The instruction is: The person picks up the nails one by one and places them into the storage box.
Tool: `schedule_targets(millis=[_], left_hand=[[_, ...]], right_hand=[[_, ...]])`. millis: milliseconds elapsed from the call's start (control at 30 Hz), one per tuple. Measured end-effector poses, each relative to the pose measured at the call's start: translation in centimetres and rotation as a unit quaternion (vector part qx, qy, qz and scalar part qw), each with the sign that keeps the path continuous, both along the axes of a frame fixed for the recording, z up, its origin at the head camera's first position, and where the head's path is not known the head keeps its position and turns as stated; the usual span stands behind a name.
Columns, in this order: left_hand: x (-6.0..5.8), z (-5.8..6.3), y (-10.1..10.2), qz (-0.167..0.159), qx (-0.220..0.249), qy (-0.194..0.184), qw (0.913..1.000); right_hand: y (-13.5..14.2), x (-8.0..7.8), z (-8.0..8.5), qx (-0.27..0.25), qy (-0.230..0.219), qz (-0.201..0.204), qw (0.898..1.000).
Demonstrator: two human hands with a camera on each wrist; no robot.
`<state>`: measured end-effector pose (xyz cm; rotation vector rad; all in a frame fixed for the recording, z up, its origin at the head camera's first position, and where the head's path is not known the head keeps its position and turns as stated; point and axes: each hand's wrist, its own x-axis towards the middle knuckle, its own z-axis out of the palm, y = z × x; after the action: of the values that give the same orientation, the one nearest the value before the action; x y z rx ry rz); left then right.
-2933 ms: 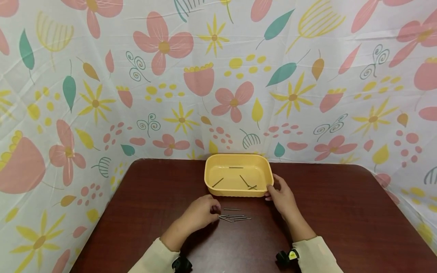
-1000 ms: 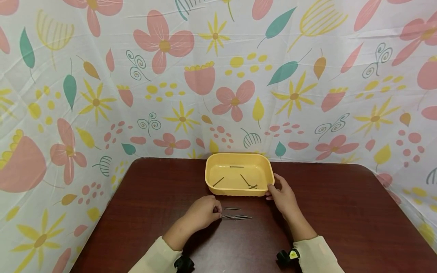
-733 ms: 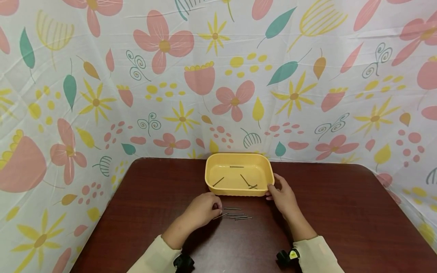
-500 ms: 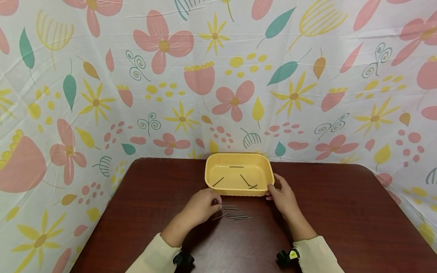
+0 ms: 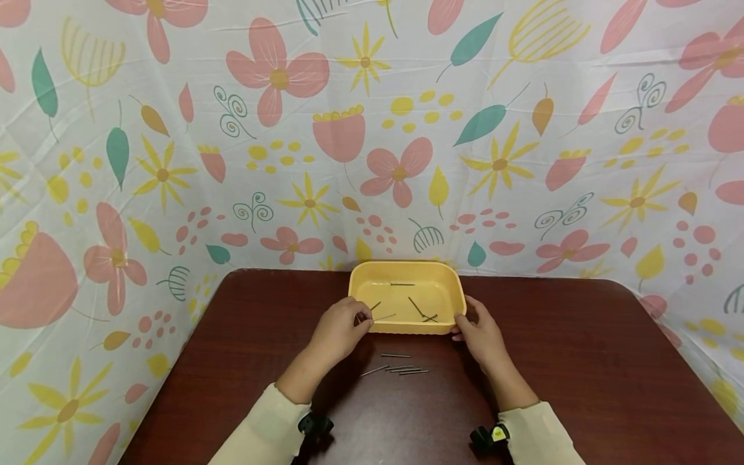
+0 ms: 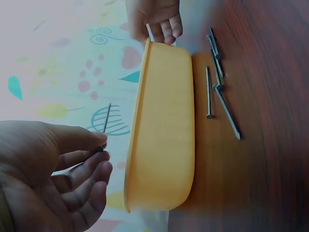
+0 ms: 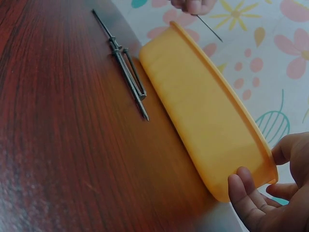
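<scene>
My left hand (image 5: 337,329) pinches a nail (image 6: 107,118) by its head end, between thumb and fingers. The nail's shaft points right, over the near left part of a yellow plastic tub (image 5: 415,327). In the wrist views the nail is above the tub's rim. My right hand (image 5: 481,332) grips the tub's near right corner, thumb at the rim and fingers against the outer wall (image 7: 244,181). Several nails lie scattered inside the tub, such as a nail (image 5: 402,284) at its back. Several more nails (image 5: 401,369) lie on the table in front of it.
The dark red-brown table (image 5: 407,426) runs back to a floral cloth (image 5: 279,161) hanging behind and at the sides. The tub stands at the table's back edge, close to the cloth. A black wrist camera (image 5: 316,424) sits at the left cuff.
My left hand has picked a nail out of the pile and carried it up to the tub's near left rim. Another nail now lies apart, slanted, at the pile's left. The right hand stays put.
</scene>
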<state>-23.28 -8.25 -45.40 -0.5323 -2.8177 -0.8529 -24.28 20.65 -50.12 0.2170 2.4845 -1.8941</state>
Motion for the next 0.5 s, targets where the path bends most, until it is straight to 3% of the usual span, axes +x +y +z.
schedule_targets(millis=[300, 500], left_hand=[[-1.6, -0.2, 0.2, 0.039, 0.014, 0.021, 0.9989], [-2.0, -0.1, 0.2, 0.05, 0.025, 0.03, 0.998]], right_hand=[[0.0, -0.1, -0.1, -0.001, -0.003, 0.0, 1.0], [0.0, 0.1, -0.1, 0.008, 0.005, -0.004, 1.0]])
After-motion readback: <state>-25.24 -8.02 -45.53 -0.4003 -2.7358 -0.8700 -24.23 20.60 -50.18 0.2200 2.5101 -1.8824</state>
